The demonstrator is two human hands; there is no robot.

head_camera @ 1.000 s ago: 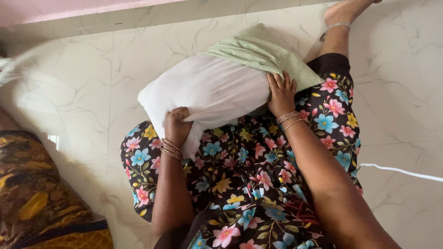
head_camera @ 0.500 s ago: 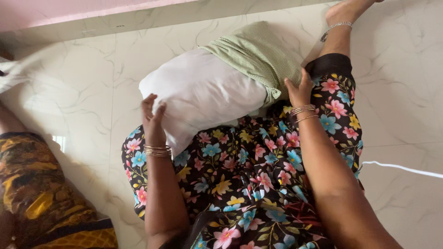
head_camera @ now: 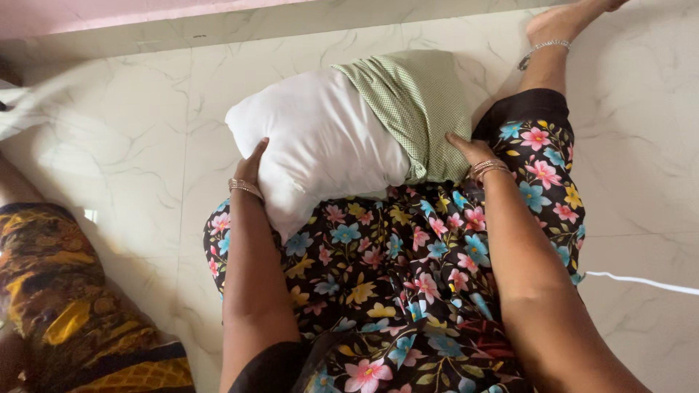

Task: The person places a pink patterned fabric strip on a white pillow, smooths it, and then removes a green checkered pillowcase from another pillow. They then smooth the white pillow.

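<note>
The pillow (head_camera: 320, 142) lay across the person's lap, resting on the floral dress (head_camera: 393, 276) and partly over the marble floor (head_camera: 116, 131). Its long axis ran roughly left to right in the head view. The bare white end pointed left. The right end sat inside a green checked pillowcase (head_camera: 422, 109), bunched in folds about the pillow's middle.

The left hand (head_camera: 253, 164) was open, fingers extended, with the palm pressed flat against the left end of the pillow; it gripped nothing. The right hand (head_camera: 470, 149) lay against the lower right edge of the pillowcase; whether its fingers pinched the cloth could not be determined.

A brown and yellow patterned cloth (head_camera: 65, 306) lay at the lower left, well apart.
</note>
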